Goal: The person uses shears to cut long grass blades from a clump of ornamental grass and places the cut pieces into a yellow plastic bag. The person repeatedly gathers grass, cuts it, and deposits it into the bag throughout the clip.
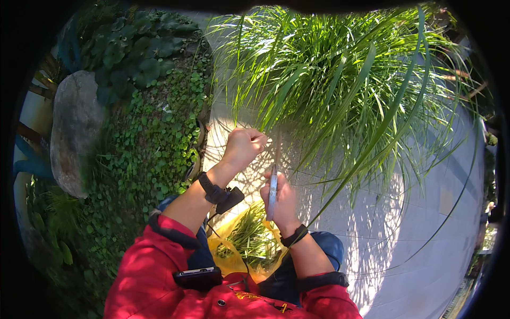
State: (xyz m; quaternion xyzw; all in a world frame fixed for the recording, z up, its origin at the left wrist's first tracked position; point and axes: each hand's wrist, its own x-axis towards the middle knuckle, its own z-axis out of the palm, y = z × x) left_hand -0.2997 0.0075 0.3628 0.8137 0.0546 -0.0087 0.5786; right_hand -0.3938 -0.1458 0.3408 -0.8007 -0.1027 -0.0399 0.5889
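My left hand [246, 144] is closed in a fist at the near edge of a large clump of long green grass [318, 71]. Grass tips come down beside its knuckles; whether any blades are inside the fist is hidden. Just to the right and lower, my right hand [283, 195] grips a knife-like hand tool [273, 193] by its pale metallic handle. The tool's thin blade points away from me and is blurred, reaching toward the grass tips. Between my knees, a yellow plastic bag [229, 255] stands open with loose grass blades [251, 235] in it.
Sunlit paving [382, 223] spreads to the right. Left lies a bed of low leafy ground cover [147, 143] with a large grey boulder [75, 131]. Long grass blades arch across on the right. A dark phone-like device [198, 278] sits against my red jacket [159, 279].
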